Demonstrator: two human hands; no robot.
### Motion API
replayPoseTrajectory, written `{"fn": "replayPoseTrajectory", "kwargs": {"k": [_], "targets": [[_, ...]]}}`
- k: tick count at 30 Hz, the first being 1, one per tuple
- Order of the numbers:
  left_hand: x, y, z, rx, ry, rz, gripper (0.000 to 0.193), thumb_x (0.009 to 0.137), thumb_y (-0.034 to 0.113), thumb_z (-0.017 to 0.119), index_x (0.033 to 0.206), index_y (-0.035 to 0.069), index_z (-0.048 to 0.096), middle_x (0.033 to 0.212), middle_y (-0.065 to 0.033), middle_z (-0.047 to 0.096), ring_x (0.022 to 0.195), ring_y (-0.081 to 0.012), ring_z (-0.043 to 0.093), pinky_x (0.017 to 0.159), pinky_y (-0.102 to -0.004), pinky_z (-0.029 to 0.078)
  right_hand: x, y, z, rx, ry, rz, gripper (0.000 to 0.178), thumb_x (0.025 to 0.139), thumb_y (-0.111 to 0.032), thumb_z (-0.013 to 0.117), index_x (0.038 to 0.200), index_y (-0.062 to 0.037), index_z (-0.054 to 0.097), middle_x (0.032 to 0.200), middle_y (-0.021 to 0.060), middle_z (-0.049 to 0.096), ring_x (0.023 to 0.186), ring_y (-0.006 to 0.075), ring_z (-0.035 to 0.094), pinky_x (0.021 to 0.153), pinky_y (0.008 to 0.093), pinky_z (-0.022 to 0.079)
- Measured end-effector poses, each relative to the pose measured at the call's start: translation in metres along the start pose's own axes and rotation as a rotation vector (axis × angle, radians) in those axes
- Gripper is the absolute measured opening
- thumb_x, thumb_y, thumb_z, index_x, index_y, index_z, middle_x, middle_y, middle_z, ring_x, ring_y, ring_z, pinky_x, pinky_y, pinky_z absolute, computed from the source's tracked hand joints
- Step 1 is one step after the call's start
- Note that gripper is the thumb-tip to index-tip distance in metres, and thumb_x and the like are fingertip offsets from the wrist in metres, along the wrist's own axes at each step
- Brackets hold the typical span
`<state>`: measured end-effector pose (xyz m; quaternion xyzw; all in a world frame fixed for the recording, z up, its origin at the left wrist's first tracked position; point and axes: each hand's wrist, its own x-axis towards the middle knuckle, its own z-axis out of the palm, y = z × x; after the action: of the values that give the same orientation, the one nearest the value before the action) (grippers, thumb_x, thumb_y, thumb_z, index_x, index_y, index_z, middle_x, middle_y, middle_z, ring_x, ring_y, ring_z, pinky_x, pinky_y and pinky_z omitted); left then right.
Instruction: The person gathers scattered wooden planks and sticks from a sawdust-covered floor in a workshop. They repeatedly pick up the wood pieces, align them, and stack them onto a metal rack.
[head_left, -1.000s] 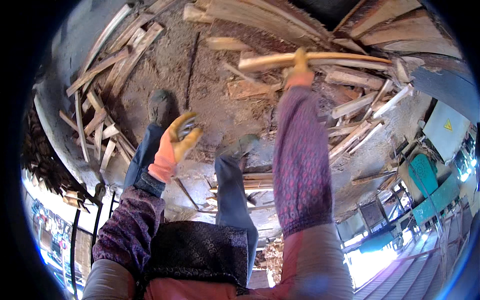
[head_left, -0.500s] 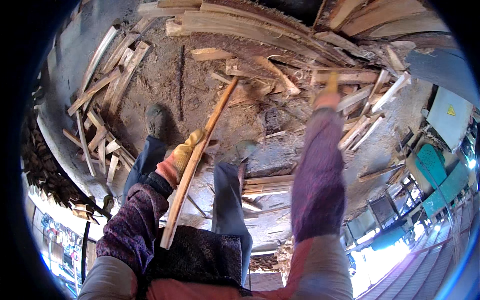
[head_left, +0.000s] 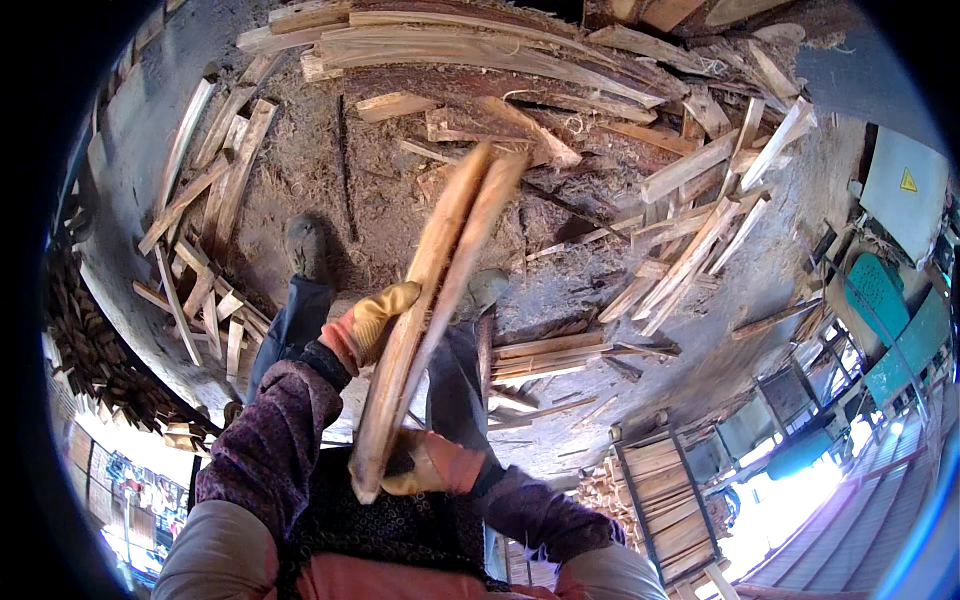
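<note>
My left hand (head_left: pixel 375 318), in a yellow and orange work glove, grips a long wooden strip (head_left: pixel 437 255) about its middle. Against that strip's right side lies a second wooden strip (head_left: pixel 482 225), blurred by motion. Both tilt with their far ends to the upper right. Close to my apron (head_left: pixel 335 520), my gloved right hand (head_left: pixel 428 465) closes round the near end of the strips. Some of its fingers are hidden by the wood, so which strip each finger touches does not show.
Loose wood offcuts (head_left: pixel 240 180) litter the floor at left. More strips lie in a heap (head_left: pixel 690 240) at right. Long boards (head_left: pixel 470 50) span the far side. A rack of stacked wood (head_left: pixel 672 505) stands near right, below a teal chair (head_left: pixel 875 295).
My right hand has come back from the heap at far right to the near end of the strip in my left hand. A second strip now lies alongside the first.
</note>
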<state>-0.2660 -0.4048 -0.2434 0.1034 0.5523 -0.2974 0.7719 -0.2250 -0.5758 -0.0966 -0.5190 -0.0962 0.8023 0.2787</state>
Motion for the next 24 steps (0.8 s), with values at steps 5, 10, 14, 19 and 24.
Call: {"fn": "replayPoseTrajectory", "kwargs": {"k": [5,10,14,19,24], "targets": [[0.003,0.007,-0.021,0.148,0.223,-0.001,0.046,0.098,0.046,0.060,0.118,0.006,0.068,0.093,-0.0104,0.073,0.071,-0.0213,0.070,0.062,-0.0330,0.059,0.078,0.032,-0.181,-0.165,1.043,-0.215,0.044,0.081,-0.027,0.072,0.117,-0.0035,0.063,0.096,0.0183,0.067,0.088,0.0366,0.066,0.084,0.0447,0.054],[0.022,0.006,-0.061,-0.209,-0.222,0.034,0.051,0.089,0.048,0.062,0.126,0.013,0.063,0.103,-0.0146,0.068,0.079,-0.0322,0.066,0.061,-0.0418,0.051,0.148,-0.005,-0.357,-1.065,1.245,0.193,0.064,0.078,-0.035,0.078,0.132,-0.0120,0.055,0.127,0.0148,0.059,0.118,0.0388,0.058,0.095,0.0510,0.049],[0.006,0.026,-0.030,-0.619,-0.843,-0.209,0.065,0.083,0.045,0.063,0.138,0.011,0.054,0.114,-0.0187,0.063,0.089,-0.0375,0.062,0.069,-0.0493,0.048,0.136,0.031,-0.359,-1.097,1.095,0.038,0.054,0.077,-0.029,0.081,0.123,-0.0091,0.060,0.109,0.0158,0.062,0.102,0.0360,0.063,0.088,0.0475,0.052],[-0.014,0.014,-0.042,-0.589,-0.582,-0.087,0.065,0.084,0.045,0.063,0.138,0.011,0.054,0.118,-0.0210,0.061,0.090,-0.0384,0.063,0.069,-0.0502,0.050,0.096,0.101,-0.311,-0.957,1.000,0.346,0.054,0.073,-0.030,0.083,0.118,-0.0084,0.063,0.110,0.0149,0.065,0.099,0.0358,0.065,0.088,0.0460,0.051],[-0.018,0.006,-0.052,-0.485,-0.370,-0.049,0.066,0.084,0.046,0.063,0.138,0.010,0.054,0.121,-0.0234,0.060,0.090,-0.0392,0.065,0.070,-0.0512,0.053,0.127,0.143,-0.331,-1.095,1.404,-0.093,0.067,0.071,-0.035,0.084,0.128,-0.0109,0.058,0.130,0.0176,0.059,0.106,0.0356,0.066,0.092,0.0448,0.053]]}}
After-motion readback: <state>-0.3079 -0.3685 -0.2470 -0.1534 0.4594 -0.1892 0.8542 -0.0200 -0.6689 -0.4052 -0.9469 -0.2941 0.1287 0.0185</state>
